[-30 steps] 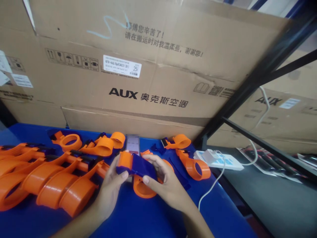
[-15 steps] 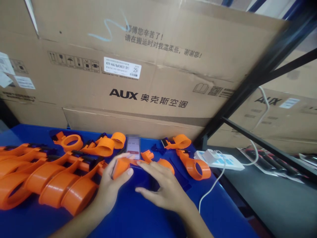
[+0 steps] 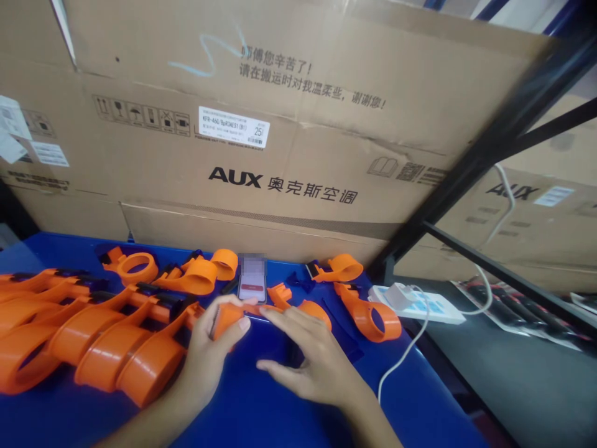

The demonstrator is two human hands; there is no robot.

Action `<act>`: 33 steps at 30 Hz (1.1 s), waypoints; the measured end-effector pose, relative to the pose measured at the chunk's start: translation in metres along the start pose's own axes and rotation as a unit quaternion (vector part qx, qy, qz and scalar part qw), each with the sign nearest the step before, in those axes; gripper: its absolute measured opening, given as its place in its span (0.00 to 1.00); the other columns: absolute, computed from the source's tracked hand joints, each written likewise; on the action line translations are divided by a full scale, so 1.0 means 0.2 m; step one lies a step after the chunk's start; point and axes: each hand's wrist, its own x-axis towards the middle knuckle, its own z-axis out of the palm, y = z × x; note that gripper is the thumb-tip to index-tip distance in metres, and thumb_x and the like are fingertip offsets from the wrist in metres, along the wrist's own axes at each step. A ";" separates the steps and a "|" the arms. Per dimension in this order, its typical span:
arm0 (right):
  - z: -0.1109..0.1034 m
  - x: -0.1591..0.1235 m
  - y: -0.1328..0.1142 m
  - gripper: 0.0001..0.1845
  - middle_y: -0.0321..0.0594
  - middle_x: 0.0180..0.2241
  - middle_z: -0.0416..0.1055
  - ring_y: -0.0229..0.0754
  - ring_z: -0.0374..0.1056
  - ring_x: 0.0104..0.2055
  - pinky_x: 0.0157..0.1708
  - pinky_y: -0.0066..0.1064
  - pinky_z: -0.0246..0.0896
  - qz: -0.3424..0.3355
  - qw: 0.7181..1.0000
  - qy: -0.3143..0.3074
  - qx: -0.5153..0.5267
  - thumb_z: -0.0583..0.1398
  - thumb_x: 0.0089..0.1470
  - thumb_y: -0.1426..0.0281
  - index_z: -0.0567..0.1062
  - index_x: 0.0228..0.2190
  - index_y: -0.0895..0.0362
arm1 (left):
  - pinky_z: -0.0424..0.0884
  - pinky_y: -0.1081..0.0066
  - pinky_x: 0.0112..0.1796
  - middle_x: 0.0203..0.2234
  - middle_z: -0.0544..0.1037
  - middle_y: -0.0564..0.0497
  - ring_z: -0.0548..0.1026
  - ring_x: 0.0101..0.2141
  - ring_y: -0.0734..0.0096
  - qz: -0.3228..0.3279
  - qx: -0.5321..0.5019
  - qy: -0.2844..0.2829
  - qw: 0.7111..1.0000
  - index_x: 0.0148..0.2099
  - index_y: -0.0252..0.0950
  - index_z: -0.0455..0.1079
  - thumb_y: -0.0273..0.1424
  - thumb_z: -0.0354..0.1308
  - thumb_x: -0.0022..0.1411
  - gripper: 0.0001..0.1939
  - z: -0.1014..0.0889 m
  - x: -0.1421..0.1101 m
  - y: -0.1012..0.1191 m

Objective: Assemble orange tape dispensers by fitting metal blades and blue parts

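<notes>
An orange plastic tape dispenser [image 3: 227,318] is in my left hand [image 3: 209,339], the fingers and thumb closed around its broad end. Its narrow part reaches right, to the fingertips of my right hand [image 3: 308,354]. The right hand's thumb stands apart from its fingers, with a gap between them. Behind the right hand shows an orange ring [image 3: 317,313]; I cannot tell whether it belongs to the held dispenser. Just beyond both hands lies a small orange piece [image 3: 280,295]. A phone [image 3: 252,288] with a lit screen is propped near the box.
Several orange tape dispensers [image 3: 152,370] lie in a row at left on the blue table [image 3: 242,410]. More dispensers [image 3: 373,320] lie at back and right. A white power strip [image 3: 438,305] trails a cable. A large cardboard box [image 3: 289,155] and black rack post [image 3: 433,205] stand behind.
The view has shifted slightly, so the surroundings sit a little further right. Both hands keep nearly the same pose around the dispenser.
</notes>
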 end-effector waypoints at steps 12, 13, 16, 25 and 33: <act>-0.02 0.01 -0.02 0.34 0.46 0.58 0.74 0.56 0.72 0.57 0.58 0.50 0.68 0.006 0.999 0.045 -0.001 0.68 0.57 0.61 0.70 0.62 0.49 | 0.77 0.55 0.44 0.46 0.83 0.42 0.81 0.47 0.47 -0.127 -0.105 -0.059 0.985 0.58 0.41 0.72 0.44 0.67 0.60 0.27 0.02 -0.01 0.02; -0.02 0.00 -0.02 0.32 0.45 0.58 0.74 0.56 0.71 0.58 0.58 0.50 0.67 0.007 0.998 0.059 0.006 0.68 0.57 0.62 0.70 0.62 0.49 | 0.77 0.55 0.44 0.48 0.83 0.41 0.81 0.48 0.46 -0.124 -0.106 -0.072 0.984 0.58 0.40 0.72 0.45 0.66 0.61 0.26 0.02 -0.01 0.02; -0.03 0.00 -0.01 0.25 0.43 0.57 0.75 0.54 0.71 0.59 0.59 0.48 0.67 0.024 0.992 0.114 0.039 0.66 0.59 0.66 0.74 0.58 0.48 | 0.79 0.57 0.42 0.52 0.81 0.41 0.81 0.47 0.47 -0.100 -0.094 -0.100 0.986 0.58 0.41 0.72 0.46 0.64 0.63 0.25 0.02 -0.02 0.00; -0.04 -0.01 -0.03 0.28 0.46 0.62 0.70 0.57 0.65 0.64 0.64 0.52 0.61 0.045 0.990 0.086 0.101 0.63 0.62 0.59 0.70 0.61 0.49 | 0.77 0.66 0.27 0.31 0.82 0.44 0.80 0.27 0.62 -0.153 -0.104 -0.032 0.982 0.47 0.35 0.74 0.56 0.59 0.63 0.28 0.00 0.02 -0.02; 0.00 -0.03 -0.02 0.49 0.49 0.60 0.70 0.63 0.66 0.62 0.64 0.57 0.58 0.055 0.990 0.118 0.053 0.74 0.43 0.51 0.66 0.63 0.49 | 0.76 0.66 0.26 0.29 0.81 0.44 0.80 0.27 0.61 -0.204 -0.158 -0.059 0.964 0.45 0.35 0.72 0.59 0.53 0.65 0.30 -0.01 0.06 0.01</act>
